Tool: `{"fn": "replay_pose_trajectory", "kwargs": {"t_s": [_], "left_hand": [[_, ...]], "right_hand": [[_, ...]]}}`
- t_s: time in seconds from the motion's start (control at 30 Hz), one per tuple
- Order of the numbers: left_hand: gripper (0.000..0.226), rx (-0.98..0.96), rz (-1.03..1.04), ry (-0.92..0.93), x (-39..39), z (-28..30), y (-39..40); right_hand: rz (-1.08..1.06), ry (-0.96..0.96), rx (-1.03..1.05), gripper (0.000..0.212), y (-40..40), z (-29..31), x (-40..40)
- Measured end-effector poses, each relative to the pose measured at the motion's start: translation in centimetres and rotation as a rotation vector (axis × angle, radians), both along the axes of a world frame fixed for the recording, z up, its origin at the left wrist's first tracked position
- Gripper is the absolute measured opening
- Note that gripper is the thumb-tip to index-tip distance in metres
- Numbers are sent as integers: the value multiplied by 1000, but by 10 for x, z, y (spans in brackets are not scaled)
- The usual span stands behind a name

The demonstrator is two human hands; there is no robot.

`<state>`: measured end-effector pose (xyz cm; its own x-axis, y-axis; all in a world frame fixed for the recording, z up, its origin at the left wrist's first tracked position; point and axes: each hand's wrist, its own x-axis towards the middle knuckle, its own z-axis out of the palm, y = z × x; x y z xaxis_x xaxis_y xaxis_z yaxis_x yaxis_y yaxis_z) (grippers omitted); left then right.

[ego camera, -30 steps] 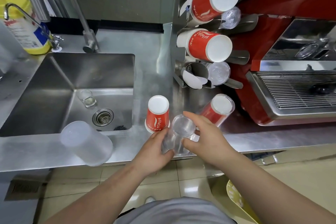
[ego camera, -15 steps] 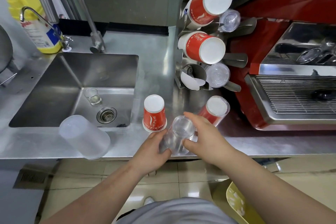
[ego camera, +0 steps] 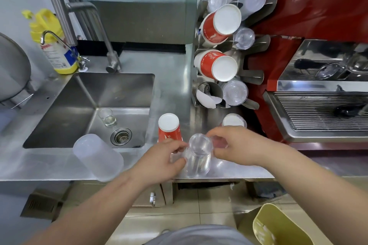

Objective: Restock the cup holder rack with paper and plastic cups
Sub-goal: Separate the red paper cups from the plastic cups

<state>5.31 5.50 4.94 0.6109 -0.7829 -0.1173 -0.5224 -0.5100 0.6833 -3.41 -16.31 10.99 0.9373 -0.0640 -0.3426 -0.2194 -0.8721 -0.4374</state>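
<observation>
A: hands?
B: I had both on the clear cup stack (ego camera: 198,158) at the counter (ego camera: 49,167) edge; left hand (ego camera: 162,160) gripped its side; right hand (ego camera: 237,148) pinched the top.
A: beyond?
B: red paper cup (ego camera: 169,128) inverted just behind; rack (ego camera: 209,93) further back, part-filled.

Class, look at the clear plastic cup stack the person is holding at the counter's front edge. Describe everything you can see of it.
The clear plastic cup stack looks like thin, see-through plastic, with faint nested rims that suggest several cups, though how many cannot be told. It stands upside down, its round base facing up, near the front edge of the steel counter. The left hand grips its left side and the right hand pinches it near the top. A red paper cup stands just behind it.
</observation>
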Motion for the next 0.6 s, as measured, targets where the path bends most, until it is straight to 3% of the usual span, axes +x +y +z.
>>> {"fn": "replay_pose_trajectory", "kwargs": {"t_s": [0.1,0.23,0.37,0.5,0.6], "left_hand": [[55,97,-161,-114,15,37,-10],[31,301,-369,-256,36,80,-33],[44,491,-522,-354,41,116,-73],[42,529,-608,-396,37,128,-113],[45,444,-552,-448,36,117,-137]], "right_hand": [[120,139,-117,49,-14,28,3],[212,178,-299,44,-29,62,6],[166,189,-329,48,-41,80,7],[128,225,-397,36,-54,79,0],[33,220,-368,29,-59,69,-12]]}}
